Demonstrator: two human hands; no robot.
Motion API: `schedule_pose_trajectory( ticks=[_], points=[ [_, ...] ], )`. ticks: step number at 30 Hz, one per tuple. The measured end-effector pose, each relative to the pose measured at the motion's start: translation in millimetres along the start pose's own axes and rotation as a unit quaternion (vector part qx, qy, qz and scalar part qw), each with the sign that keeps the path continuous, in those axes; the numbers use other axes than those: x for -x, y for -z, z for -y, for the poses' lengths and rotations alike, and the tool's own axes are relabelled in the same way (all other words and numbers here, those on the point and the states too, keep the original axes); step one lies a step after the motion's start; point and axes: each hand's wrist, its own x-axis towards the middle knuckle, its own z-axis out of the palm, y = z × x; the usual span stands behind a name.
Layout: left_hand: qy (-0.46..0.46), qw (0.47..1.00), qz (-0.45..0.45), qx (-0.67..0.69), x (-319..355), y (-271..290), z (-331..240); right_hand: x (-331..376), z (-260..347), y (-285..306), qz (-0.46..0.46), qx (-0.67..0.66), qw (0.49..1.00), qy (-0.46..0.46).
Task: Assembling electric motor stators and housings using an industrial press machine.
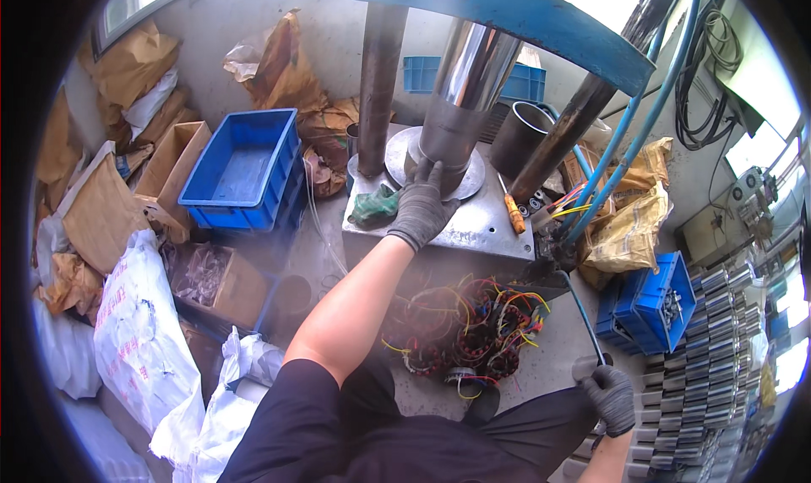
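Observation:
My left hand (422, 206), in a grey glove, reaches forward with its fingers stretched out against the lower side of a dark metal cylinder (450, 128). This cylinder stands on a round metal plate (400, 155), under the shiny ram (480, 56) of a hydraulic press. A green rag (373, 206) lies beside my left wrist on the press table (456, 237). At the lower right, my right hand (610, 398), also gloved, is closed round the end of a long thin lever (581, 314) that slants up to the press's right side.
Wire-wound stators (473, 331) with coloured leads lie on the floor before the press. An orange-handled tool (514, 214) and a hollow metal sleeve (520, 137) are at the table's right. A blue crate (245, 169) stands left; stacked metal cylinders (701, 339) fill the right.

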Motion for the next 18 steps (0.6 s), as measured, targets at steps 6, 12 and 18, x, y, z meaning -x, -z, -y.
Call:
schedule_pose_trajectory(
  ticks=[6, 12, 18],
  points=[
    [-0.005, 1.0, -0.015, -0.021, -1.4, -5.1, 1.2, 0.8, 3.8, 0.5, -0.016, -0.037, 0.999, -0.017],
    [-0.016, 0.998, -0.022, -0.048, -3.2, -8.6, 2.5, -0.6, 1.5, 0.1, -0.021, -0.024, 0.999, -0.008],
    [-0.031, 0.998, -0.023, -0.046, -2.8, -11.0, 5.0, -1.3, 7.7, 3.0, -0.026, -0.019, 0.999, -0.005]
  ],
)
